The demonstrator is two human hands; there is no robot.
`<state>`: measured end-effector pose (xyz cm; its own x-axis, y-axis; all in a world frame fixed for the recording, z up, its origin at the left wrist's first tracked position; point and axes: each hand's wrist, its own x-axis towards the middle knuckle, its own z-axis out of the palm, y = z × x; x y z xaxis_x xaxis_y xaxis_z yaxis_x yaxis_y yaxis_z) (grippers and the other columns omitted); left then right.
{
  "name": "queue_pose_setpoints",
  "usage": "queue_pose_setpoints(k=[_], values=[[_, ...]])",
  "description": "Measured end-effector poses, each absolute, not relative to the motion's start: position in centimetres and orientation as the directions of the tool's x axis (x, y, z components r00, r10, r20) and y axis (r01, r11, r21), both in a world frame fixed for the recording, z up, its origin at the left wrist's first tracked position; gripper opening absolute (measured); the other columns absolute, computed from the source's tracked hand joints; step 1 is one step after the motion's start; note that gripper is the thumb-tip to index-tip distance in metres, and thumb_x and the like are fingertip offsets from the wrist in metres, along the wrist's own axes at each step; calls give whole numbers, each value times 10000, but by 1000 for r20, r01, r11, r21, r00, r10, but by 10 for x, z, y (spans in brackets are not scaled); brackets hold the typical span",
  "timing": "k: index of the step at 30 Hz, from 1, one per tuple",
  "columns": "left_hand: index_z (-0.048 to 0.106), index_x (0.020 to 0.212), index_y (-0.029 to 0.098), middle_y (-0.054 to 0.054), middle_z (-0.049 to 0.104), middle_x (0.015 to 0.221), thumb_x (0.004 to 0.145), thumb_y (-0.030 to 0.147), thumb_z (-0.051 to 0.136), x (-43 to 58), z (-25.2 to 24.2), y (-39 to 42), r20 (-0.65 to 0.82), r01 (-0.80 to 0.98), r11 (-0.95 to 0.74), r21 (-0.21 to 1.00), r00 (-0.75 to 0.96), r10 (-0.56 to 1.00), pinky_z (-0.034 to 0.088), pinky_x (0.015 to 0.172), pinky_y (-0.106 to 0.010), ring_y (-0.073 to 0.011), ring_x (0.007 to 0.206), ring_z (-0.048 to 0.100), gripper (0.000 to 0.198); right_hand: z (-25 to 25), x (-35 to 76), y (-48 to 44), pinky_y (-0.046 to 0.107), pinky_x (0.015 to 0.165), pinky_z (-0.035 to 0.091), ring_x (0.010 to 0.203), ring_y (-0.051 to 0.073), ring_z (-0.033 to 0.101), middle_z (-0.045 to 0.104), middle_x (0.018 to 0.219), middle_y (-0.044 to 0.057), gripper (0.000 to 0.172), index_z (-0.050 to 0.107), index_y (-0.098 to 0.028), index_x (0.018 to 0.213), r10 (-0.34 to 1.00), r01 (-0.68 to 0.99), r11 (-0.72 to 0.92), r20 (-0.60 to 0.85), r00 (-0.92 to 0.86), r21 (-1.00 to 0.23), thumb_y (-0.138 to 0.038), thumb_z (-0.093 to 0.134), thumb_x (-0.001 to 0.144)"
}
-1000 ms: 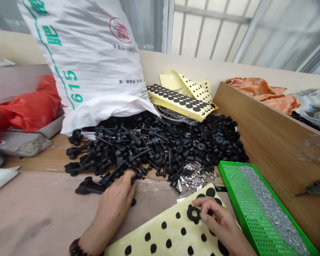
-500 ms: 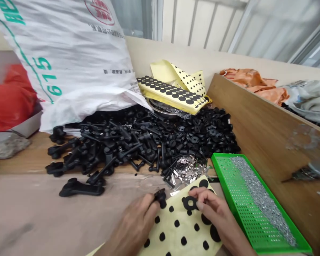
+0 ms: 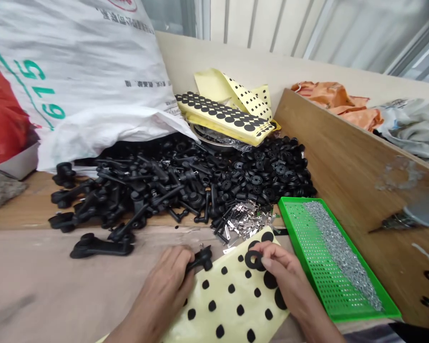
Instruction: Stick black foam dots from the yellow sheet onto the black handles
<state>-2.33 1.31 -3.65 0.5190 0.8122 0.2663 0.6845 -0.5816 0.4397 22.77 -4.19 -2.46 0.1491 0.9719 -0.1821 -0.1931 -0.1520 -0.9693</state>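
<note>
The left hand hides part of the black handle, and the fingertips of the right hand cover part of the black ring, while the left forearm, right forearm and dotted sheet run off the bottom edge. At upper left the frame cuts off the white sack, which covers the back of the black pile, and the yellow strips nearly hide a metal dish. At right the gray object is too blurred to name, and the silver bits in the green tray are too small to tell apart.
</note>
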Motion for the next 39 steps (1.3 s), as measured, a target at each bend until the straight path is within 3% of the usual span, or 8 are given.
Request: queue_pose_setpoints(k=[6, 9, 13, 15, 19, 22, 30, 39], values=[[502, 912, 203, -44, 629, 851, 858, 56, 368, -17, -33, -3, 494, 600, -759, 253, 594, 634, 482, 687, -292, -176, 730, 599, 206, -24, 228, -42, 299, 749, 430, 842, 220, 570, 653, 873, 45, 198, 557, -202, 601, 966, -261, -154, -201, 164, -953, -297, 703, 695], [527, 874, 198, -60, 641, 878, 872, 59, 385, -3, -37, -15, 493, 537, -821, 194, 670, 555, 481, 694, -310, -190, 740, 603, 200, -24, 229, -43, 299, 741, 431, 829, 217, 573, 650, 879, 44, 192, 567, -200, 589, 953, -326, -165, -235, 189, -931, -283, 719, 672], [470, 736, 219, -9, 615, 711, 864, 111, 411, 7, -36, -18, 301, 500, -745, 441, 700, 648, 462, 568, -261, -170, 615, 595, 178, -25, 227, -46, 304, 744, 431, 827, 217, 573, 657, 898, 57, 171, 589, -191, 588, 949, -369, -191, -267, 166, -910, -265, 720, 669], [489, 823, 224, 19, 621, 692, 818, 97, 425, 7, -30, -12, 102, 537, -579, 613, 673, 732, 451, 546, -239, -162, 603, 600, 142, -26, 223, -48, 295, 734, 432, 808, 203, 569, 655, 891, 50, 161, 588, -189, 591, 955, -391, -207, -272, 119, -897, -246, 706, 683], [496, 1163, 254, 31, 683, 862, 702, 61, 445, 9, -13, 6, -183, 552, -277, 786, 637, 749, 471, 721, -255, -174, 790, 621, 502, -29, 216, -51, 287, 755, 434, 851, 192, 569, 649, 952, 41, 122, 601, -192, 617, 960, -387, -240, -277, 42, -890, -205, 679, 709], [582, 1068, 238, 55, 654, 775, 647, 47, 420, 14, -8, 14, -233, 465, -162, 870, 680, 695, 446, 644, -216, -141, 686, 586, 490, -30, 211, -50, 283, 793, 421, 912, 192, 563, 645, 981, 38, 117, 598, -195, 624, 968, -364, -220, -250, 35, -905, -177, 653, 726], [579, 1168, 198, 49, 604, 724, 630, 64, 415, 17, -17, 10, -329, 349, 116, 930, 649, 686, 386, 482, -174, -87, 518, 480, 579, -25, 202, -44, 305, 764, 436, 861, 206, 566, 644, 900, 45, 126, 597, -196, 633, 978, -314, -196, -209, 7, -929, -239, 681, 717], [616, 1125, 207, 55, 605, 707, 621, 70, 415, 18, -11, 10, -272, 343, 45, 938, 648, 711, 369, 442, -162, -81, 491, 453, 559, -24, 198, -44, 291, 750, 417, 826, 193, 559, 628, 856, 34, 182, 553, -196, 609, 977, -257, -201, -212, 17, -945, -267, 672, 726]])
